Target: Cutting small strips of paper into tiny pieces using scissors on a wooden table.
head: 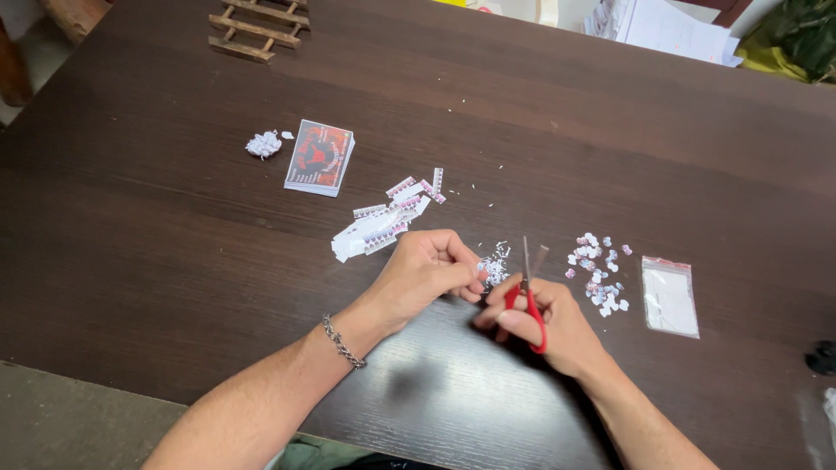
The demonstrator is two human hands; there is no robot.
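Note:
My right hand [557,329] grips red-handled scissors [528,287], blades parted and pointing away from me. My left hand [428,270] is pinched shut close beside the blades; whatever small piece it holds is hidden by the fingers. Tiny white paper trimmings [496,265] lie just beyond both hands. A heap of cut paper strips and offcuts [383,222] lies past my left hand. Several small cut-out pieces [599,271] are scattered to the right of the scissors on the dark wooden table [174,252].
A small stack of printed cards [320,157] and a crumpled white paper ball [264,144] lie at the left. A clear zip bag [670,296] lies at the right. A wooden slatted rack [257,26] and loose papers [670,26] sit at the far edge.

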